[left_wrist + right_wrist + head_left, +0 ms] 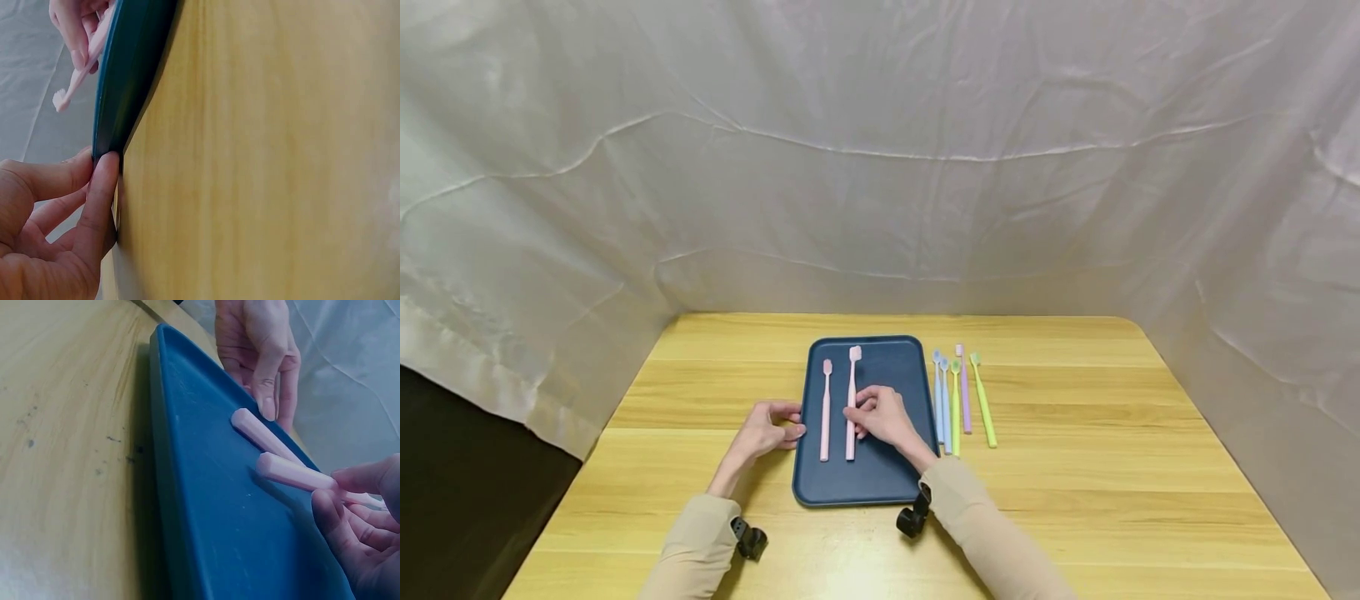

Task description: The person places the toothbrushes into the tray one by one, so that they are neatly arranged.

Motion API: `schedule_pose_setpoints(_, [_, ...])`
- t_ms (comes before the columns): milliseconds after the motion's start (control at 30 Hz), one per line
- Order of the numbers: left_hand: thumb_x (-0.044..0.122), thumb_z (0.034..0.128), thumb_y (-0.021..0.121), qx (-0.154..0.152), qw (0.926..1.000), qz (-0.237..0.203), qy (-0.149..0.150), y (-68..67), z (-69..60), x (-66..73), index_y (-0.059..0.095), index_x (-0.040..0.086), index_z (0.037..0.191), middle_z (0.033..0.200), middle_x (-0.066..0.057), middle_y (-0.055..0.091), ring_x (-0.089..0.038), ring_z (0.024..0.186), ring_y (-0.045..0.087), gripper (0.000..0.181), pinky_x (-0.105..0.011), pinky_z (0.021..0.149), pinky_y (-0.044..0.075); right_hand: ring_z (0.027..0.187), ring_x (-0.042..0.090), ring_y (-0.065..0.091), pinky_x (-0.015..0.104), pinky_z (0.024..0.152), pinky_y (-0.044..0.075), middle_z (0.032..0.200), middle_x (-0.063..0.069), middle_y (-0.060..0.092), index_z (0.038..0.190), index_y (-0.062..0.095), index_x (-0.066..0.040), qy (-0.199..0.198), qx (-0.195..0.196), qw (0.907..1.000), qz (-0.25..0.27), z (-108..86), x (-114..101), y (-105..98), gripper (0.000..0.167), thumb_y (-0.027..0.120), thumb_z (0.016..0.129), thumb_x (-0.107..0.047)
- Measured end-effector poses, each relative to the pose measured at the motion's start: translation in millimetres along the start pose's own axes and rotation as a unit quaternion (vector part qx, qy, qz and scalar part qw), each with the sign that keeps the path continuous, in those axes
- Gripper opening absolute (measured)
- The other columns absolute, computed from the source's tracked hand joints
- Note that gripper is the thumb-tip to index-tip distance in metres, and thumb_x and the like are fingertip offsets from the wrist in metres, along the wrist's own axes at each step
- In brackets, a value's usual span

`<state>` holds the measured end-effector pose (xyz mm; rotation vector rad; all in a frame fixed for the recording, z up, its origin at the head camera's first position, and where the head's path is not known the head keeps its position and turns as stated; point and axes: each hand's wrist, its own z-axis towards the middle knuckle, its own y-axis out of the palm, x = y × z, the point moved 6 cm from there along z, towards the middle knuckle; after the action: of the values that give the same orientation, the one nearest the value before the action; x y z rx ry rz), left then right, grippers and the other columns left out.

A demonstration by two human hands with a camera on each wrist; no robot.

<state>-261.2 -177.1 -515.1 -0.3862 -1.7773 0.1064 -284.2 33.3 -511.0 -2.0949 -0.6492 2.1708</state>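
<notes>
A dark blue tray [887, 483] lies on the wooden table. Its left rim is pinched between the thumb and fingers of my left hand [769, 431], as the left wrist view also shows. My right hand [883, 417] is over the tray and pinches a pink toothbrush [852, 383] by its handle, bristle end toward the back. In the right wrist view that toothbrush's handle end [290, 472] appears raised above the tray surface. Left of it, a second pink toothbrush [825, 417] lies on the tray, roughly parallel and untouched.
Right of the tray, on the table [1075, 467], lie two blue toothbrushes [946, 408], a yellow-green one [956, 412], a purple one [966, 400] and a green one [985, 408]. Pale curtains [895, 208] hang behind and at both sides.
</notes>
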Motion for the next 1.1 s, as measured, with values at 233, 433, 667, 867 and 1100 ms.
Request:
schedule_pose_setpoints(233, [-0.006, 0.0893, 0.068, -0.001, 1.0, 0.001, -0.004, 0.4, -0.8, 0.9, 0.055, -0.015, 0.133, 0.11, -0.024, 0.063, -0.011, 0.074, 0.065, 0.047, -0.026, 0.068, 0.064, 0.047, 0.008, 0.062, 0.028, 0.047, 0.058, 0.069, 0.014, 0.072, 0.101, 0.065, 0.003, -0.006, 0.002, 0.9997, -0.025, 2.4, -2, 5, 0.019, 0.074, 0.09, -0.01])
schedule_pose_setpoints(433, [-0.006, 0.0894, 0.068, -0.003, 1.0, 0.001, -0.006, 0.5, -0.7, 1.4, 0.055, -0.016, 0.133, 0.11, -0.024, 0.063, -0.012, 0.074, 0.065, 0.046, -0.026, 0.067, 0.064, 0.045, 0.007, 0.061, 0.027, 0.045, 0.058, 0.067, 0.009, 0.071, 0.101, 0.065, 0.002, -0.007, 0.005, 0.9994, -0.033, 4.2, 1, 9, 0.019, 0.073, 0.09, -0.012])
schedule_pose_setpoints(667, [-0.006, 0.0894, 0.069, 0.003, 0.9999, 0.008, -0.011, 0.5, -1.8, 1.5, 0.055, -0.015, 0.132, 0.112, -0.027, 0.063, -0.013, 0.074, 0.066, 0.046, -0.03, 0.068, 0.065, 0.042, 0.006, 0.06, 0.027, 0.045, 0.057, 0.064, 0.005, 0.069, 0.099, 0.065, 0.001, -0.002, 0.009, 0.9983, -0.058, 4.5, 2, 14, 0.018, 0.073, 0.089, -0.013])
schedule_pose_setpoints(867, [-0.007, 0.0894, 0.068, 0.006, 0.9998, 0.006, -0.015, 0.9, -1.0, -0.3, 0.056, -0.015, 0.132, 0.111, -0.026, 0.064, -0.013, 0.074, 0.065, 0.045, -0.029, 0.068, 0.065, 0.04, 0.003, 0.058, 0.023, 0.048, 0.056, 0.06, 0.002, 0.068, 0.1, 0.066, 0.001, 0.006, 0.022, 0.9962, -0.084, 4.6, 4, 17, 0.021, 0.074, 0.088, -0.014])
schedule_pose_setpoints(1100, [-0.007, 0.0889, 0.068, 0.007, 0.9999, 0.002, -0.009, 0.1, 0.8, -1.1, 0.057, -0.015, 0.131, 0.109, -0.025, 0.064, -0.013, 0.074, 0.065, 0.044, -0.028, 0.068, 0.065, 0.039, 0.003, 0.057, 0.022, 0.047, 0.055, 0.059, 0.002, 0.068, 0.101, 0.067, 0.001, 0.008, 0.045, 0.9946, -0.093, 3.4, 1, 17, 0.024, 0.077, 0.087, -0.015])
